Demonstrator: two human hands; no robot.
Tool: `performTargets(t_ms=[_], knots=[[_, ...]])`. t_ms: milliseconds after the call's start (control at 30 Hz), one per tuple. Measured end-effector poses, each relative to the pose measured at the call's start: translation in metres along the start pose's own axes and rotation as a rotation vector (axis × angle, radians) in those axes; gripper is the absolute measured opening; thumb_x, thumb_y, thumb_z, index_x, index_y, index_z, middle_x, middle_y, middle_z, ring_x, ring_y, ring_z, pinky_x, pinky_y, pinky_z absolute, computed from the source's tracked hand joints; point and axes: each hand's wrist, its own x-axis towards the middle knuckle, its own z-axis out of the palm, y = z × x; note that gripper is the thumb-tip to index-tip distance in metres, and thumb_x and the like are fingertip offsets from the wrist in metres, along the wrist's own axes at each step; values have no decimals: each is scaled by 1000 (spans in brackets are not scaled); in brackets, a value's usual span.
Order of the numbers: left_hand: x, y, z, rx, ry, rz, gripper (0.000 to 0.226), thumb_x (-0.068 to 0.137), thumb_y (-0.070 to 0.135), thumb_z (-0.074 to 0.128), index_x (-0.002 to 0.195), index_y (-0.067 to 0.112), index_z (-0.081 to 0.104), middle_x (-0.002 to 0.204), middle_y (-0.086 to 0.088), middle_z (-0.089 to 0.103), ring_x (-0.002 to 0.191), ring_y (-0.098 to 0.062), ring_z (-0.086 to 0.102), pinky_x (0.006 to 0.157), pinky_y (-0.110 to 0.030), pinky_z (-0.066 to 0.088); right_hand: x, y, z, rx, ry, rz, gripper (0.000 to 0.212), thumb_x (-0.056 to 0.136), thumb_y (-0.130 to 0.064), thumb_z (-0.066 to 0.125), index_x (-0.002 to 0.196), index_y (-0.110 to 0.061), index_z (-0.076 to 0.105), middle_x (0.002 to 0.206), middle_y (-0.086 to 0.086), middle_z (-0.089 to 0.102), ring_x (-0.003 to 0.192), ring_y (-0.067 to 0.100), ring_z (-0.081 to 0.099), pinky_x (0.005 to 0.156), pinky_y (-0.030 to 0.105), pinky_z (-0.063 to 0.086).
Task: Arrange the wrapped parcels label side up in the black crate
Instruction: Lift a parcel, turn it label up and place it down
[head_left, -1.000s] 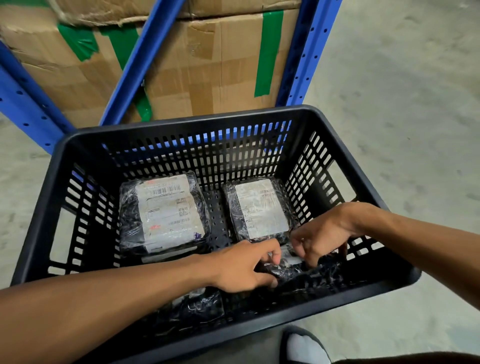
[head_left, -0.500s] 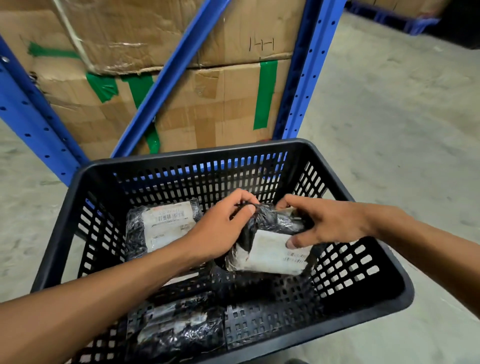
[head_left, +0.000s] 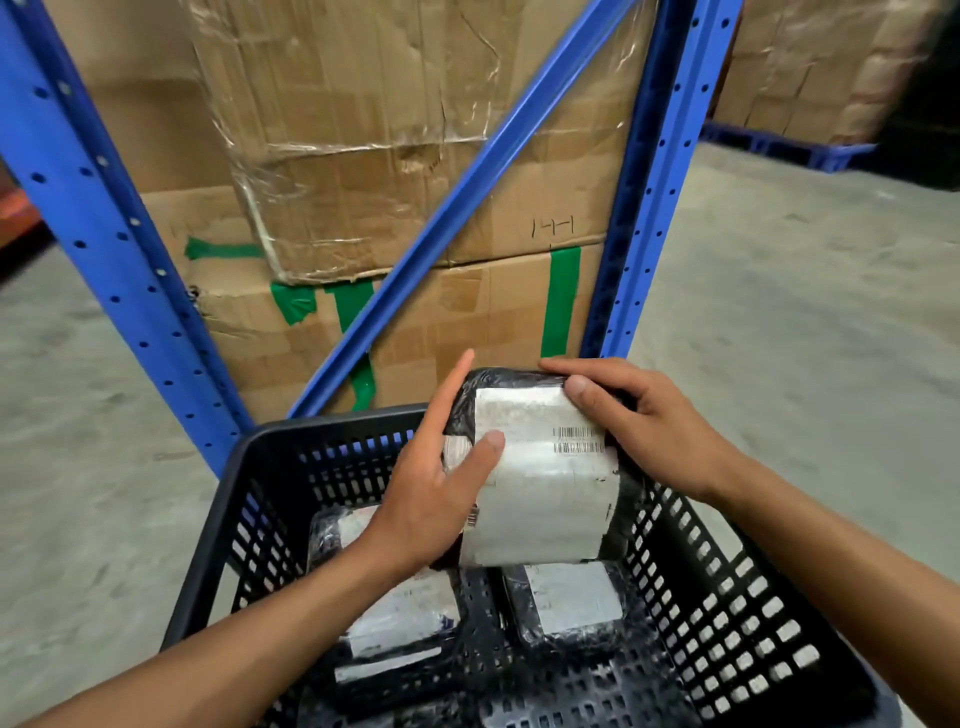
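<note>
I hold a black wrapped parcel (head_left: 545, 493) above the black crate (head_left: 223, 499), its white label with barcodes facing me. My left hand (head_left: 436, 488) grips its left side with the thumb on the label. My right hand (head_left: 644, 431) grips its top right corner. On the crate floor lie two more wrapped parcels with white labels up: one at the left (head_left: 400, 613), partly hidden by my left wrist, and one at the right (head_left: 571, 603), partly hidden by the held parcel.
A blue steel rack (head_left: 124, 270) with a diagonal brace stands right behind the crate, filled with taped cardboard boxes (head_left: 363, 166). Grey concrete floor (head_left: 805, 322) lies on both sides. More boxes on a blue pallet (head_left: 789, 150) stand far right.
Both hands have lifted the parcel from the crate's near floor up above the rim and turned its label toward me. The view has tilted upward.
</note>
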Motion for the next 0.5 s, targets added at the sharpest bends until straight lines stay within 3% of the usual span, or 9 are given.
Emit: performTargets(t_ms=[67,200,300,400,500], knots=[[4,3,-2,-79,70,-28,66,95,37,62,153,53,35,152,37,43,141,13,41,106,-6,37,-3,-2,9,24,36,2,35,95,-41,63,129,-43,66,124,-12,62,117,-4,58,107,29,46],[6,8,-3,-166,164,-104,59,99,27,63,151,47,44,156,18,50,142,-1,47,119,-35,40,-11,-3,18,60,60,7,53,91,-45,66,142,-46,52,141,-19,53,131,-5,50,113,30,41],[7,11,-7,-245,228,-213,56,103,23,60,150,48,45,158,11,48,144,-14,47,119,-48,39,-20,0,27,288,13,52,64,88,-45,70,146,-51,43,150,-16,52,133,2,54,110,35,47],[7,11,-12,-228,201,-235,58,103,28,59,153,50,38,163,14,39,149,-12,39,122,-48,36,-24,6,39,380,16,95,66,88,-40,72,143,-57,41,148,-15,55,130,7,58,105,37,52],[1,9,-15,-222,113,-238,74,95,46,66,156,55,26,166,23,29,152,-5,31,124,-46,32,-23,15,47,485,37,152,64,92,-25,71,142,-57,45,142,-12,61,122,11,65,95,34,58]])
